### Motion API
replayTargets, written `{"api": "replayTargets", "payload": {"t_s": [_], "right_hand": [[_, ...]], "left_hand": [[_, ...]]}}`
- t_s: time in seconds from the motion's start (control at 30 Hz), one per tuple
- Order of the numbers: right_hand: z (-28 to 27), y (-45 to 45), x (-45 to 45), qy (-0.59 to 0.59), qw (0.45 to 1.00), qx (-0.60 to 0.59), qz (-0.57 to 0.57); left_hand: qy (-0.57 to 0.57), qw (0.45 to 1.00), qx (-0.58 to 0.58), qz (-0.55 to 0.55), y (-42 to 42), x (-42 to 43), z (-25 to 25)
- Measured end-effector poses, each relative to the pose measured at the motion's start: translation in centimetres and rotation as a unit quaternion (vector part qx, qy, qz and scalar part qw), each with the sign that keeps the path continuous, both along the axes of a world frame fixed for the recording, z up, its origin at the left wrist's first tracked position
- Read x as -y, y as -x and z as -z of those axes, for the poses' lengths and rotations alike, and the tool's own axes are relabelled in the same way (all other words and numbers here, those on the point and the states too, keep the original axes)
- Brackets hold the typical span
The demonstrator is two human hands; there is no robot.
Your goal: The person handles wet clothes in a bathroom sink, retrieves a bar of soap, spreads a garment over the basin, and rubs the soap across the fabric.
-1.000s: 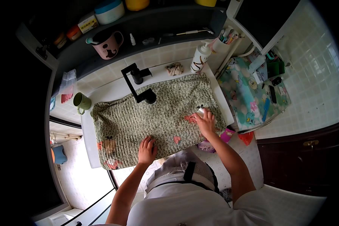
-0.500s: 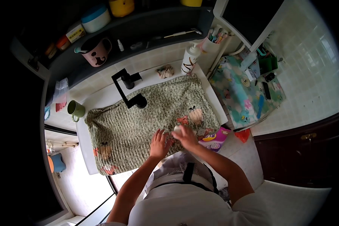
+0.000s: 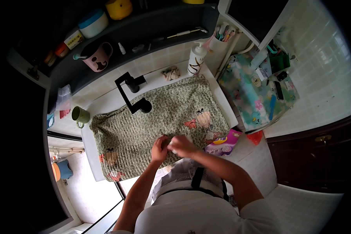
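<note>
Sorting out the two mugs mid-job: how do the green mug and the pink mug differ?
Color: the green mug looks plain, while the pink mug carries a dark pattern.
Place: the green mug is by the left end of the white countertop; the pink mug stands higher, on the dark shelf.
Handle: the green mug's points toward the person, the pink mug's away to the right.
Both have one handle.

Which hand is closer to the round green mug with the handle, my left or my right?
Left. Your left hand is to the right of the green mug and closer to your body; your right hand is farther right.
</note>
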State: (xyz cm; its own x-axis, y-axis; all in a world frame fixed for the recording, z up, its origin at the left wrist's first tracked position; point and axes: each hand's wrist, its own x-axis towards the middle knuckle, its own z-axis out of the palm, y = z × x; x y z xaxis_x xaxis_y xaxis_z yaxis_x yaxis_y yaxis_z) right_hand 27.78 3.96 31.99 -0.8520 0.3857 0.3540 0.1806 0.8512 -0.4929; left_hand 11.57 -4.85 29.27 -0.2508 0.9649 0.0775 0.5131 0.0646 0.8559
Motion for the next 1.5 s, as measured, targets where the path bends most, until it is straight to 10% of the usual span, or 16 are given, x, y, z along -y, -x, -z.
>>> {"api": "replayTargets", "payload": {"t_s": [0.17,0.23,0.3,0.5,0.73,0.77,0.97,1.07,1.17,1.27,1.5], "right_hand": [[-0.6,-8.0,-9.5,-0.151,0.962,-0.058,0.219],[-0.3,-6.6,-7.9,0.179,0.956,-0.022,0.232],[2.3,-4.0,-4.5,-0.075,0.988,-0.09,0.102],[0.4,-2.3,-1.3,-0.056,0.996,-0.059,-0.032],[-0.4,-7.6,-8.1,-0.192,0.958,-0.015,0.212],[0.0,-6.7,-7.4,0.047,0.98,0.059,0.183],[-0.8,0.6,2.0,-0.092,0.992,-0.073,-0.036],[2.5,-2.2,-2.2,0.04,0.981,0.192,0.003],[1.1,-8.9,-7.7,-0.176,0.972,0.115,0.108],[1.1,-8.5,-8.0,-0.152,0.964,0.037,0.214],[-1.2,1.0,2.4,-0.087,0.995,-0.035,-0.032]], "left_hand": [[0.071,0.996,0.02,-0.04,-0.4,0.1,-2.2],[0.053,0.997,0.011,-0.048,-0.4,0.2,-1.3],[0.034,0.998,0.003,-0.052,-0.5,-0.3,-0.6],[0.027,0.998,0.005,-0.052,-0.4,-0.2,0.0],[0.058,0.997,-0.005,-0.047,-0.5,0.0,-1.6],[0.051,0.997,-0.01,-0.05,-0.6,-0.2,-1.5],[0.012,0.998,0.0,-0.06,-0.3,-0.6,-0.5],[0.034,0.996,0.035,-0.074,-0.4,-0.5,-0.7],[0.033,0.996,0.021,-0.078,-0.4,-0.5,-0.5],[0.019,0.997,0.012,-0.078,-0.3,-0.4,-0.3],[0.036,0.993,0.08,-0.08,0.2,-0.5,0.9]]}}
